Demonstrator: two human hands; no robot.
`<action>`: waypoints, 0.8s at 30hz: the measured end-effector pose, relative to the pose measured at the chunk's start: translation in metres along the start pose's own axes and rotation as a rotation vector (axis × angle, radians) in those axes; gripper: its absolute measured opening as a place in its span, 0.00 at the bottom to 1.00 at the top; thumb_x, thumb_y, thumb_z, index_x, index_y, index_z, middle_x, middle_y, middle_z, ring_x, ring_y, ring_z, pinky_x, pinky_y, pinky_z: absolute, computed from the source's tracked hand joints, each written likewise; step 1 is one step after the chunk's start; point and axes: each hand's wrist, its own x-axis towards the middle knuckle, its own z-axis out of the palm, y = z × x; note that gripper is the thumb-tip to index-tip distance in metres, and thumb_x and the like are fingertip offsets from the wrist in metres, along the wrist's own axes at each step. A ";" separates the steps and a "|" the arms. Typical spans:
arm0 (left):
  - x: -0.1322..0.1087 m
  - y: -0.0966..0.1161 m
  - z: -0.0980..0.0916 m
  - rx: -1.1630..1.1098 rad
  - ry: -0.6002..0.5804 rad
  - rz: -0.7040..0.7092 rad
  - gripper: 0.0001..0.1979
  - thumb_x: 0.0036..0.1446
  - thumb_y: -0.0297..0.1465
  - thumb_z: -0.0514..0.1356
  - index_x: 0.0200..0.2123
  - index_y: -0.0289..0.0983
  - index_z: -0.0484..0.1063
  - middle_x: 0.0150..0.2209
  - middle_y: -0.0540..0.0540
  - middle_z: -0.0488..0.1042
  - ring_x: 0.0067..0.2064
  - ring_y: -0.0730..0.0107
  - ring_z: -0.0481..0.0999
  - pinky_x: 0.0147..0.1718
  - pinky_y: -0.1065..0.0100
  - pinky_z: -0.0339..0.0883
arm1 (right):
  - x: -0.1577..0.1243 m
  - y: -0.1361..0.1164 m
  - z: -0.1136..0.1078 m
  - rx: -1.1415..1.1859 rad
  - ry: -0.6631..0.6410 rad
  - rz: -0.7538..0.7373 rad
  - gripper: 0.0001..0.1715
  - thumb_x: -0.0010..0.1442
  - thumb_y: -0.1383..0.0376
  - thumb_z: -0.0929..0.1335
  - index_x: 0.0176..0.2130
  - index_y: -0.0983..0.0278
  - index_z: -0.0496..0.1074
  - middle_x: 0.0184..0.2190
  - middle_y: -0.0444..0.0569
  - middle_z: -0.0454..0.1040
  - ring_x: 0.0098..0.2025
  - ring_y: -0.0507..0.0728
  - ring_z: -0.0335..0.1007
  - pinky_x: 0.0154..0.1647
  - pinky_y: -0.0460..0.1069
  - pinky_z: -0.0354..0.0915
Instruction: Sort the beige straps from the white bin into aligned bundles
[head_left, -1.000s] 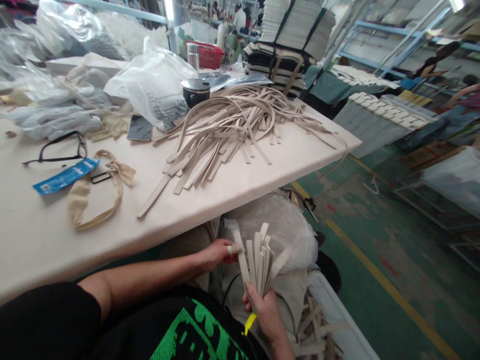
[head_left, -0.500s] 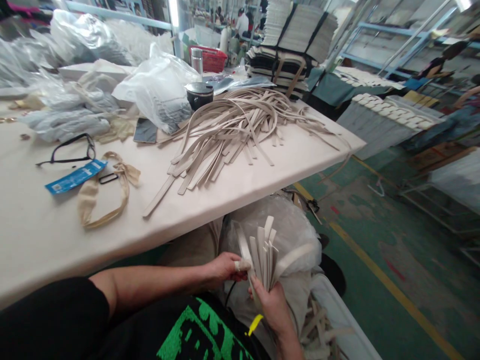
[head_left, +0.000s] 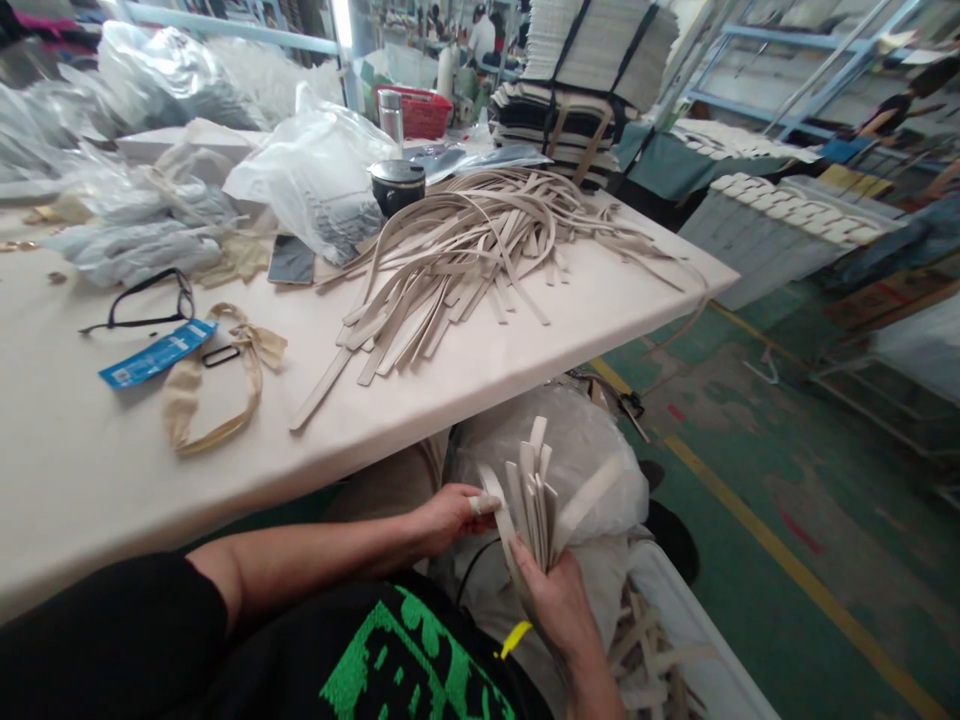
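My right hand [head_left: 559, 590] is wrapped round a bundle of beige fabric strips [head_left: 536, 500], their ends fanning upward over my lap. At the left side of that bundle, my left hand [head_left: 457, 515] pinches one strip [head_left: 499, 505] between thumb and fingers. A pale wrapping covers one finger of the left hand. Above both hands, a large heap of similar beige strips [head_left: 450, 270] lies tangled on the table. More strips [head_left: 649, 650] sit in a pale bin [head_left: 705, 630] at my lower right.
The table's [head_left: 337, 445] front edge runs just beyond my hands. On it lie eyeglasses [head_left: 150, 300], a blue packet [head_left: 157, 355], a tan cloth band [head_left: 214, 435], a dark lidded cup [head_left: 397, 188] and plastic bags [head_left: 307, 170]. A clear plastic bag [head_left: 592, 450] sits below the edge.
The single strip at my left hand has bent over and its upper end is lower. My right hand has shifted slightly right with the bundle. The view has moved a little.
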 end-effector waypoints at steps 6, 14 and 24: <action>0.000 0.001 0.001 -0.011 -0.013 -0.071 0.27 0.27 0.45 0.74 0.25 0.31 0.73 0.25 0.46 0.74 0.28 0.71 0.72 0.31 0.70 0.60 | 0.000 -0.001 -0.002 -0.092 -0.042 -0.019 0.23 0.56 0.52 0.66 0.36 0.69 0.78 0.33 0.57 0.80 0.39 0.66 0.76 0.40 0.52 0.68; -0.007 0.001 0.009 -0.015 0.020 -0.007 0.25 0.28 0.44 0.74 0.23 0.31 0.73 0.24 0.47 0.73 0.28 0.71 0.71 0.30 0.71 0.59 | 0.003 0.004 -0.001 -0.149 -0.050 -0.042 0.23 0.57 0.51 0.65 0.36 0.67 0.77 0.33 0.57 0.80 0.40 0.65 0.76 0.39 0.51 0.68; 0.001 0.006 0.005 -0.041 0.042 0.046 0.25 0.27 0.44 0.74 0.24 0.31 0.74 0.24 0.47 0.73 0.29 0.72 0.70 0.31 0.71 0.59 | 0.000 0.010 0.001 -0.140 -0.105 -0.020 0.22 0.57 0.50 0.66 0.34 0.66 0.77 0.29 0.54 0.79 0.35 0.64 0.76 0.36 0.51 0.67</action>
